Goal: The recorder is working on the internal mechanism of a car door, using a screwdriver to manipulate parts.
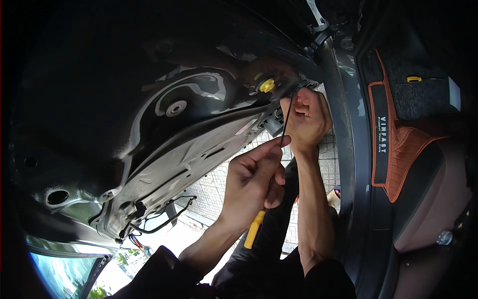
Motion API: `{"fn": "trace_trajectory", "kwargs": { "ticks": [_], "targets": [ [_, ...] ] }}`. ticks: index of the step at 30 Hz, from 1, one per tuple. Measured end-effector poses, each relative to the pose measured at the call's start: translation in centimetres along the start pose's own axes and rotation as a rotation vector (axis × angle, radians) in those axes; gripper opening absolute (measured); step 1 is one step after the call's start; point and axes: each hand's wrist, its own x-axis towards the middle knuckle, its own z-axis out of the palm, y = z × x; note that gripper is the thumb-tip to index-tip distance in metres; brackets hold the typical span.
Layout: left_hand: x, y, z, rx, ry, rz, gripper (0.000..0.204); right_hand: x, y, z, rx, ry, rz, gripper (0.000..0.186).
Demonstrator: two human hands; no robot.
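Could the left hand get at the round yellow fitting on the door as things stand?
Probably yes: no obstacle shows between the left hand and the round yellow fitting, though it holds a yellow-handled screwdriver it may need to release.

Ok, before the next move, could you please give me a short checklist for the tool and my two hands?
1. Yellow-handled screwdriver held: ok, in the left hand.
2. Right hand near the upper end of the shaft: ok.
3. Tip seated: cannot tell, its end is hard to make out by the right fingers.
4. Yellow plug free of both hands: ok.
5. Second screwdriver put away: not ok, lies loose inside the car.
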Motion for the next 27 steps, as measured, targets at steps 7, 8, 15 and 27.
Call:
{"fn": "trace_trajectory", "kwargs": {
  "ticks": [7, 8, 15, 27],
  "targets": [
    [1.2, -5.8, 3.9, -0.128, 0.170, 0.195, 0.029, -0.5, 0.8, 0.5, 0.026, -0.056, -0.070, 0.014],
    [1.5, -6.5, 4.1, -0.158, 0.177, 0.252, 0.029, -0.6, 0.6, 0.9, 0.005, -0.047, -0.067, 0.014],
    [3.0, -8.8, 8.8, -0.107, 0.362, 0.338, 0.035, -0.6, 0.8, 1.1, -0.085, 0.015, -0.071, 0.011],
    [-6.0, -9.3, 3.5, 0.074, 0.316, 0.407, 0.026, 0.1, 1.0, 0.5, -0.002, -0.069, -0.154, 0.014]
  ]
}}
